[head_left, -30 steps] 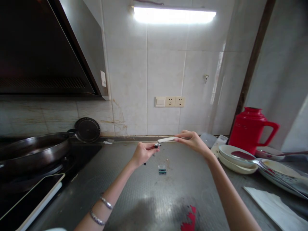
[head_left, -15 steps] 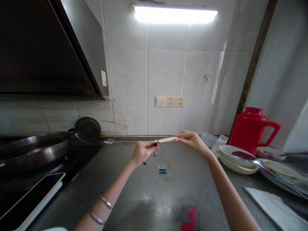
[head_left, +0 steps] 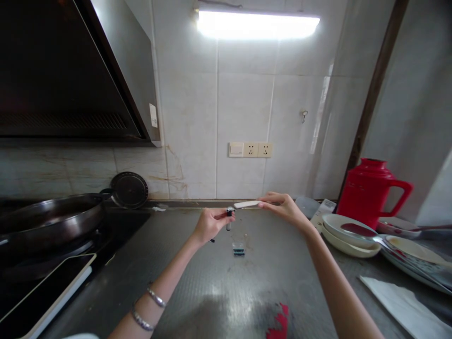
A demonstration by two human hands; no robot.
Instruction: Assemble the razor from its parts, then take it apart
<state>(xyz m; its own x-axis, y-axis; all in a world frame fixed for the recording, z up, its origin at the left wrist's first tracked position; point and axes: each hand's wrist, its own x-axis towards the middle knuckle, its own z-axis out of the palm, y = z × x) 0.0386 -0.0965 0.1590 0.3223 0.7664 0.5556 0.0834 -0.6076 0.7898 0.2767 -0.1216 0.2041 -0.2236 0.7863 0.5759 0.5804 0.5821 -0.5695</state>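
Observation:
My left hand (head_left: pixel 209 225) is closed in a pinch around a small black and silver piece (head_left: pixel 229 213), whose lower end hangs below the fingers. It is too small to name. From the other side, my right hand (head_left: pixel 282 208) pinches the end of a slim white bar (head_left: pixel 246 204) between thumb and fingers. The bar's free end lies just above and beside the black and silver piece; whether they touch I cannot tell. On the grey countertop (head_left: pixel 212 282) below is a small clear pack with blue-green strips (head_left: pixel 238 250). A little dark item (head_left: pixel 212 240) shows beneath my left wrist.
A pan (head_left: pixel 52 216) sits on the black stove at left, with a tablet-like slab (head_left: pixel 49 301) in front. At right stand a red thermos jug (head_left: pixel 367 193), stacked bowls (head_left: pixel 349 235), plates with a spoon, and a white paper (head_left: pixel 406 306). A red patch (head_left: pixel 278 325) marks the near counter.
The free end of the white bar has lifted slightly and shifted a little right, away from the black and silver piece. Both hands keep their grips and have hardly moved.

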